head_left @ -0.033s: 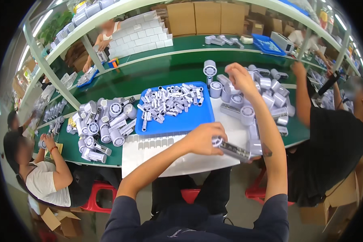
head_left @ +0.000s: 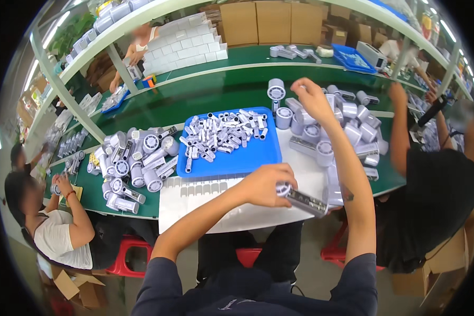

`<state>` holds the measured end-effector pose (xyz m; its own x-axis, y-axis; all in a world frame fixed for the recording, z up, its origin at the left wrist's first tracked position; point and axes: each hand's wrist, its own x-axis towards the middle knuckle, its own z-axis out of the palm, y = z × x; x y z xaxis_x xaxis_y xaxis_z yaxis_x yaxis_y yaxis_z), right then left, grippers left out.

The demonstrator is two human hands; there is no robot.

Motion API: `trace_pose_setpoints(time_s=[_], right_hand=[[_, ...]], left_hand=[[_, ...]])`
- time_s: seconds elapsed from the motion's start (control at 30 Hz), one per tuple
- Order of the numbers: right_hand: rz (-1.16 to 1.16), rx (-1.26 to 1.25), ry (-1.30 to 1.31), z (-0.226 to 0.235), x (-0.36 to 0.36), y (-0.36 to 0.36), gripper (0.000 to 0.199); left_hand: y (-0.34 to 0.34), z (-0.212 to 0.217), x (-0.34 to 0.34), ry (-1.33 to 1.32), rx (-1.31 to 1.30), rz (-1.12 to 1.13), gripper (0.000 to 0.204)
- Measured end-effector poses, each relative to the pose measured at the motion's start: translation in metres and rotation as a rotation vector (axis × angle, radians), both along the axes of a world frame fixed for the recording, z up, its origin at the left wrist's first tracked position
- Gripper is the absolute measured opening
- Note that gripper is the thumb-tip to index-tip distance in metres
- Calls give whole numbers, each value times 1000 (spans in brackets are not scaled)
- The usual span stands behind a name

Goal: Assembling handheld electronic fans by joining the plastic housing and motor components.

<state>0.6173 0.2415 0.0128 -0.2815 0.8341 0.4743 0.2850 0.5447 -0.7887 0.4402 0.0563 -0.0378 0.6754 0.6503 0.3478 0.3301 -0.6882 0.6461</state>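
My left hand (head_left: 271, 184) is closed round the head end of a grey handheld fan (head_left: 308, 202), above the front of the white sheet (head_left: 231, 213). The open side of the fan's handle shows dark inner parts. Over the fan pile at the right, my right hand (head_left: 315, 102) is raised with its fingers curled together. What lies between those fingertips, if anything, I cannot make out. A fan (head_left: 276, 90) stands upright just left of that hand. A blue tray (head_left: 226, 167) of small grey parts lies in front of me.
Heaped grey fans (head_left: 353, 118) lie right of the tray, and another heap (head_left: 137, 158) lies left of it. A person in black (head_left: 432, 195) sits close by on the right; one in white (head_left: 63, 234) sits at the left. A shelf frame (head_left: 76, 105) spans the green bench.
My right hand has shifted slightly left, toward the upright fan. The whole view has moved a little. My left hand keeps its hold on the handheld fan.
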Motion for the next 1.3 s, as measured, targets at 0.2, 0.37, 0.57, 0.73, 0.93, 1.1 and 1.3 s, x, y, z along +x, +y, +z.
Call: trace_pose_setpoints(time_s=[0.2,0.37,0.57,0.73,0.93,1.1,1.3], right_hand=[[-237,117,-561,-7,-36,70,61],[-172,53,-624,-4,-41,98,65],[-196,8,-568,-3,-46,90,63],[-251,95,-547,-13,-43,84,64],[-385,225,-283,-6,-46,52,41],[158,-116,10,12,-60,-57,28],[485,-234,-17,-39,-79,-175,24]], left_hand=[[5,6,-5,1,-142,-18,38],[14,3,-12,-29,-184,35,37],[17,0,-23,-61,-168,25,38],[6,-2,-36,-55,-167,39,39],[-25,-10,-61,-38,-157,178,38],[-40,-34,-92,-49,-76,338,35],[-51,-55,-98,-18,-80,466,32]])
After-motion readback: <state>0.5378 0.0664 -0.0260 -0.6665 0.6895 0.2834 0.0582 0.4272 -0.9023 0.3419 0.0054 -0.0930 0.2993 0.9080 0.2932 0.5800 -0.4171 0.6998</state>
